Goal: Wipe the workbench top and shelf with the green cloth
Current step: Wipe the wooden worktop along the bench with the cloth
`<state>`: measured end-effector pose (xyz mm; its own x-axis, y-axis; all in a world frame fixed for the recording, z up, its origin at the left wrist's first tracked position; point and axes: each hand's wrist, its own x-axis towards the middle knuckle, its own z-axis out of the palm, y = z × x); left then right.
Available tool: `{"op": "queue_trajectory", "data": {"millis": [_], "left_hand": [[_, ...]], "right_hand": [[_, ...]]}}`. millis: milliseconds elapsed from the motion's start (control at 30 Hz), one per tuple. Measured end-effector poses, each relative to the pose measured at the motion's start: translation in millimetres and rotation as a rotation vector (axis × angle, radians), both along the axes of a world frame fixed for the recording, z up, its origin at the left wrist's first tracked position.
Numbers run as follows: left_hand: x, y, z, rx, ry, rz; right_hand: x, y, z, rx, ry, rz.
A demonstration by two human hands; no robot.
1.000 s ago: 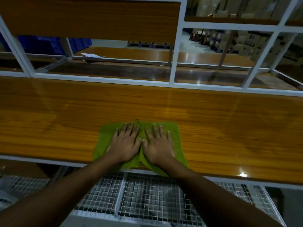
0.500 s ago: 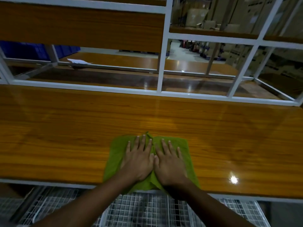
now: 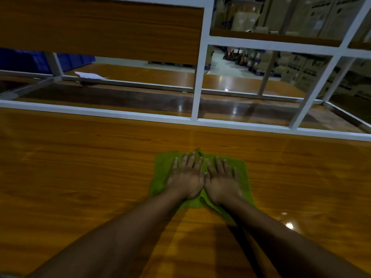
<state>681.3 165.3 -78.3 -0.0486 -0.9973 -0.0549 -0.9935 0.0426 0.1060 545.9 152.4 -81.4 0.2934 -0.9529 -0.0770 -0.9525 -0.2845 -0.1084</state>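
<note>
Cloth (image 3: 160,171) is lying spread flat on the worktop (image 3: 80,177), right of its middle and nearer the far edge than the near one, though not touching the white rail (image 3: 100,112) running along that edge. I am pressing it down with both hands side by side, left hand (image 3: 186,181) and right hand (image 3: 222,183), palms flat, fingers straight and slightly fanned, thumbs touching; nothing is being gripped or pinched, only pushed. I am judging this to be the worktop wipe, mid-stroke. The next move is calling for even downward pressure while sliding the cloth on to the far edge, then working sideways in overlapping passes toward the wide left stretch. The shelf (image 3: 100,27) above is waiting; reaching it will be needing the cloth gathered up and lifted
</note>
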Motion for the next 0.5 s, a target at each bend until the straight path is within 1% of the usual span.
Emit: {"op": "queue_trajectory", "data": {"millis": [133,300,500], "left_hand": [[4,-48,5,0.013,-0.015,0.007],[12,-100,2,-0.017,-0.009,0.012],[24,-152,2,-0.006,0.003,0.026]], "right_hand": [[8,-51,0,0.006,-0.001,-0.021],[16,-105,-2,-0.006,-0.016,-0.014],[30,-151,-3,-0.004,-0.039,-0.084]]}}
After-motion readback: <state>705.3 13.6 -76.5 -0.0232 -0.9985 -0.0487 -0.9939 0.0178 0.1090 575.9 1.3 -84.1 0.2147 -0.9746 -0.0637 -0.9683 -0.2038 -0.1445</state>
